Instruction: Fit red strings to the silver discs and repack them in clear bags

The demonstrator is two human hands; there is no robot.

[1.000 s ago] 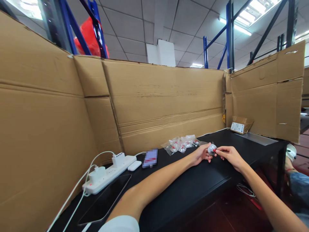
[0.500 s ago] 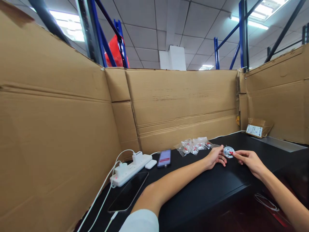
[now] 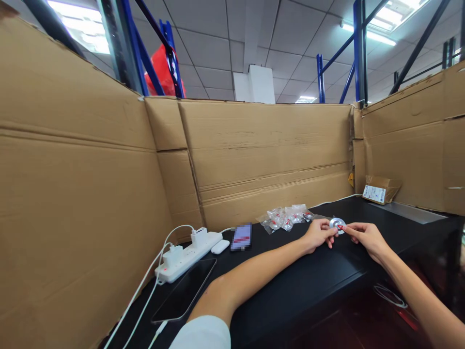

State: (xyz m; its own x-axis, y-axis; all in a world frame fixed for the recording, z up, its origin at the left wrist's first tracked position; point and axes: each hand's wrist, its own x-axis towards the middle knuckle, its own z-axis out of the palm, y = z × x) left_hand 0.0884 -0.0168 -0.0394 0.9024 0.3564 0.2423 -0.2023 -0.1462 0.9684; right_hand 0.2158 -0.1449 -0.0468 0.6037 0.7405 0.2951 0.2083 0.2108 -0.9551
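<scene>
Between my hands is a small round disc [image 3: 336, 222], clear to silvery, with a red piece at its front; its exact kind is too small to tell. My left hand [image 3: 318, 234] grips the disc's left edge, thumb in front and the other fingers curled. From the right, my right hand [image 3: 367, 238] pinches the red piece between thumb and forefinger. Just behind my left hand lie several clear plastic packets [image 3: 285, 218] with red and whitish bits inside. The disc is held above the black table top [image 3: 290, 286].
A white power strip [image 3: 189, 257] with plugs and cables lies left, near a dark tablet or large phone [image 3: 185, 291], a white case [image 3: 220, 247] and a lit phone [image 3: 241, 236]. Cardboard walls [image 3: 269, 145] enclose the table. A labelled brown parcel [image 3: 381, 189] sits back right.
The view has shifted slightly, so everything sits further left. My left thumb has come onto the disc's edge, and the disc has turned a little. The right hand keeps its pinch.
</scene>
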